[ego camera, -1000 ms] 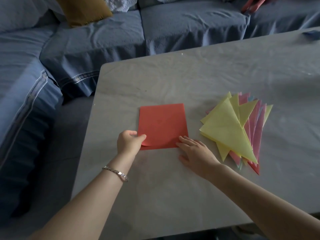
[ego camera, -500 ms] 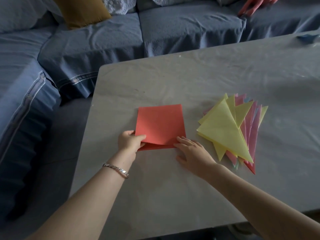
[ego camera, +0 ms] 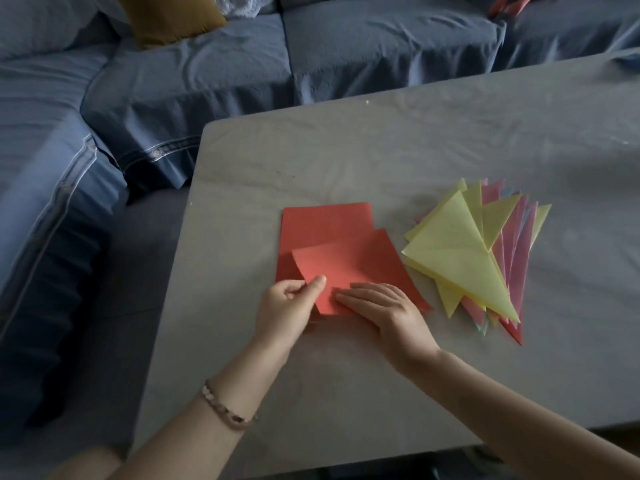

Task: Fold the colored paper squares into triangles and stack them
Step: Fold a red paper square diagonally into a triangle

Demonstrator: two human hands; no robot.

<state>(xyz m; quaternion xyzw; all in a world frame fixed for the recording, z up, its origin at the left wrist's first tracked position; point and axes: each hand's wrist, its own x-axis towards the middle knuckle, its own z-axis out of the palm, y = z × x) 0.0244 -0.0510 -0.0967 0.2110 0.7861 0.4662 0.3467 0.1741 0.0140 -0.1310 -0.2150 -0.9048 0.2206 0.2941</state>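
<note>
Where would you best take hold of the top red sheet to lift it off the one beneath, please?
At its near left edge, coming from the left: that side of the top red sheet curls up clear of the red sheet beneath, so the left hand can pinch it there.

The left hand (ego camera: 287, 311) pinches the red paper (ego camera: 349, 261) between thumb and curled fingers. The right hand (ego camera: 384, 313) lies flat, palm down, fingers straight.

Just right of my right hand (ego camera: 388, 317) the stack of folded triangles (ego camera: 460, 251) lies in the way, just beside the red paper (ego camera: 325, 223). Beyond both papers the bare table (ego camera: 381, 150) gives room up to the sofa (ego camera: 346, 46), and also the strip near me.
</note>
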